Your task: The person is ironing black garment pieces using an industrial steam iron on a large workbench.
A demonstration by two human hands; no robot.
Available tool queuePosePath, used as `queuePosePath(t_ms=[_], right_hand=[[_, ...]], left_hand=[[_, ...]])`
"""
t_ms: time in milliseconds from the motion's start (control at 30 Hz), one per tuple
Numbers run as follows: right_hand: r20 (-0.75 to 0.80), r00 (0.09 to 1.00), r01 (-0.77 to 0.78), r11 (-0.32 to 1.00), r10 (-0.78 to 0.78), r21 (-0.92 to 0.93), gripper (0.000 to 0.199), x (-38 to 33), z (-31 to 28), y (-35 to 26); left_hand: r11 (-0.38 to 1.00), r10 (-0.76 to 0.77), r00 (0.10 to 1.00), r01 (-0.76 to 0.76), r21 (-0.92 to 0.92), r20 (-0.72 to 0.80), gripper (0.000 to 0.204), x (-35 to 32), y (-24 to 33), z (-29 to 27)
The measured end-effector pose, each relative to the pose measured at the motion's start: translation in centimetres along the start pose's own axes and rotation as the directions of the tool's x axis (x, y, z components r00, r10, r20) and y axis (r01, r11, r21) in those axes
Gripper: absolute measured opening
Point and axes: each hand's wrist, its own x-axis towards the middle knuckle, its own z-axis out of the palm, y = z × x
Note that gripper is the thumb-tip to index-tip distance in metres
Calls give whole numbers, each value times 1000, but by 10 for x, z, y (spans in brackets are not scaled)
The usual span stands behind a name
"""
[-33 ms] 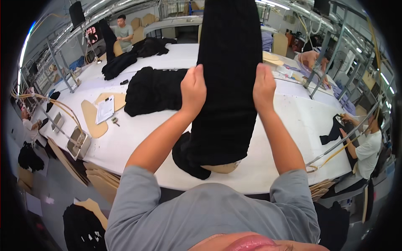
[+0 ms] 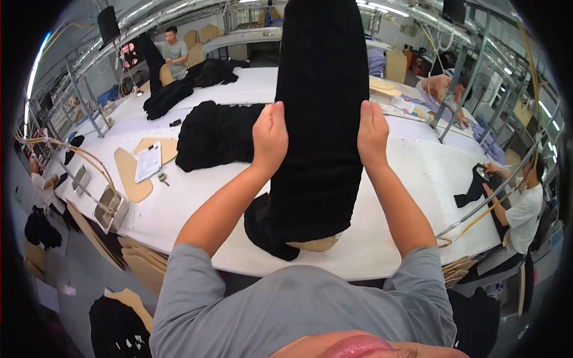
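Observation:
A long black knit garment (image 2: pixel 319 137) stands raised before me, pulled over a tan pressing board (image 2: pixel 316 243) whose rounded end shows at the bottom. My left hand (image 2: pixel 270 136) is closed on its left edge, and my right hand (image 2: pixel 373 132) grips the right edge at about the same height. Part of the fabric, perhaps a sleeve, droops to the lower left and rests on the white table (image 2: pixel 394 203). The garment's top runs out of the picture. Left of my left hand lies a folded black garment pile (image 2: pixel 218 134).
Tan boards (image 2: pixel 132 174), a paper sheet (image 2: pixel 148 162) and a small tool (image 2: pixel 163 178) lie at left, near a metal iron tray (image 2: pixel 111 209). A co-worker (image 2: pixel 518 209) irons dark cloth at right; another person (image 2: pixel 175 51) stands at far left. Hoses and poles flank the table.
Both hands and the garment appear slightly lower and a little to the left, while the whole view has shifted slightly too. The grip is the same.

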Motion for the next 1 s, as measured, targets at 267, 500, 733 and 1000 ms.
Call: queuePosePath(t_ms=[267, 500, 733, 1000], right_hand=[[37, 984, 161, 966, -172, 200, 36, 143, 5, -84], [29, 990, 131, 987, -135, 97, 36, 120, -4, -80], [-8, 987, 157, 953, -161, 259, 38, 129, -3, -100], [358, 843, 260, 888, -401, 380, 44, 134, -65, -158]], left_hand=[[938, 258, 963, -269, -218, -75, 44, 134, 98, 26], [947, 87, 993, -108, -303, -82, 41, 114, 100, 34], [913, 218, 976, -200, -357, 12, 42, 124, 94, 18], [850, 190, 982, -157, -503, 14, 38, 118, 146, 14]])
